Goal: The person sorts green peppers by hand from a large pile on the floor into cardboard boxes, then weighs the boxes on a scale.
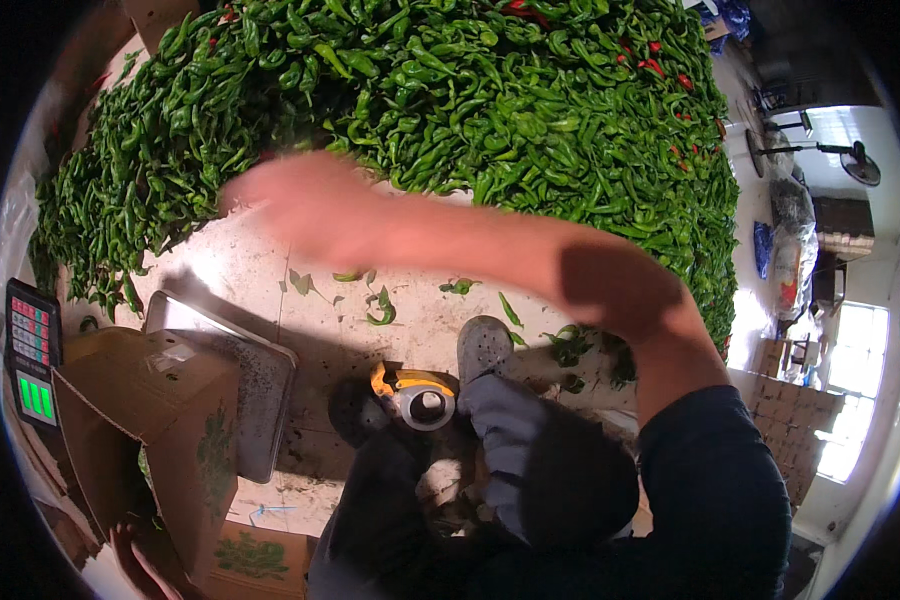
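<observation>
My right hand (300, 210), blurred by motion, reaches across to the left and is at the near edge of a large heap of green peppers (450, 112). Whether it holds any peppers cannot be made out. At the bottom left rim, a partly cut-off hand (142, 566), seemingly my left hand, is by the open cardboard box (195, 442); its grip is unclear. This box is tilted and bears a green printed plant picture. Behind it lies the metal platform (262, 405) of a scale. A yellow tape dispenser (426, 401) with a roll sits between my feet.
A scale's keypad and lit green display (34, 352) stand at the far left. Another printed cardboard box (259, 559) is at the bottom. Loose peppers (381, 306) and leaves lie on the dirty tiled floor (322, 289). A pedestal fan (861, 163) and stacked cardboard (791, 427) are at right.
</observation>
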Motion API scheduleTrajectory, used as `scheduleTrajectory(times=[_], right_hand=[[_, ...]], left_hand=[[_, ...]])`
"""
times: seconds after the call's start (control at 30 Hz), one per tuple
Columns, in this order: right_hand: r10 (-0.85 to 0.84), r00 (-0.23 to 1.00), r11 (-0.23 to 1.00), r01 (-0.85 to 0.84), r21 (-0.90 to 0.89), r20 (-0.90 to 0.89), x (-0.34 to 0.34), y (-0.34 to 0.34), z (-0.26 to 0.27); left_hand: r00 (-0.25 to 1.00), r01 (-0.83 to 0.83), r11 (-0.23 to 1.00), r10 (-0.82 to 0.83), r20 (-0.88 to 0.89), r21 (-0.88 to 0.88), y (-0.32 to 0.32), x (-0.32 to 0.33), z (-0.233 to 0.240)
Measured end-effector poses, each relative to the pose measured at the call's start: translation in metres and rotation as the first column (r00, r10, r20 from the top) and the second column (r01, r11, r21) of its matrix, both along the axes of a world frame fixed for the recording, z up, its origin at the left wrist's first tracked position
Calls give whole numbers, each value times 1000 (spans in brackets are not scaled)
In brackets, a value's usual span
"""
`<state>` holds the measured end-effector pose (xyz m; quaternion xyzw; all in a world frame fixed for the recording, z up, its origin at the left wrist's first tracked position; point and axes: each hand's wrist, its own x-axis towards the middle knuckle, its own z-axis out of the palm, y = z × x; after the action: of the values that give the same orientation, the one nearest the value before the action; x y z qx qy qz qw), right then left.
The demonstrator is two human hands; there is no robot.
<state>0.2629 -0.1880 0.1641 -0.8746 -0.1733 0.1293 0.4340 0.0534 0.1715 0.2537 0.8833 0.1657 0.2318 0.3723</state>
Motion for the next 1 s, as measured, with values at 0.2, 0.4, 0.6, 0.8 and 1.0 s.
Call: scheduleTrajectory(times=[0.2, 0.4, 0.6, 0.8, 1.0], right_hand=[[-563, 824, 622, 373, -688, -62, -129, -234, -140], [-761, 646, 444, 582, -682, 56, -200, -229, -207], [-692, 721, 465, 401, -789, -42, -150, -219, -210], [-715, 692, 481, 382, -789, -101, -141, -238, -222], [-528, 848, 740, 426, -520, -56, -173, -207, -228]], left_hand=[[697, 399, 811, -571, -434, -428, -104, 22, -52], [54, 820, 327, -862, -504, -470, -209, 69, -165], [-171, 800, 183, -843, -509, -571, -265, 76, -201], [-194, 570, 291, -861, -470, -768, -284, 61, -223], [-118, 481, 273, -921, -370, -833, -269, 27, -268]])
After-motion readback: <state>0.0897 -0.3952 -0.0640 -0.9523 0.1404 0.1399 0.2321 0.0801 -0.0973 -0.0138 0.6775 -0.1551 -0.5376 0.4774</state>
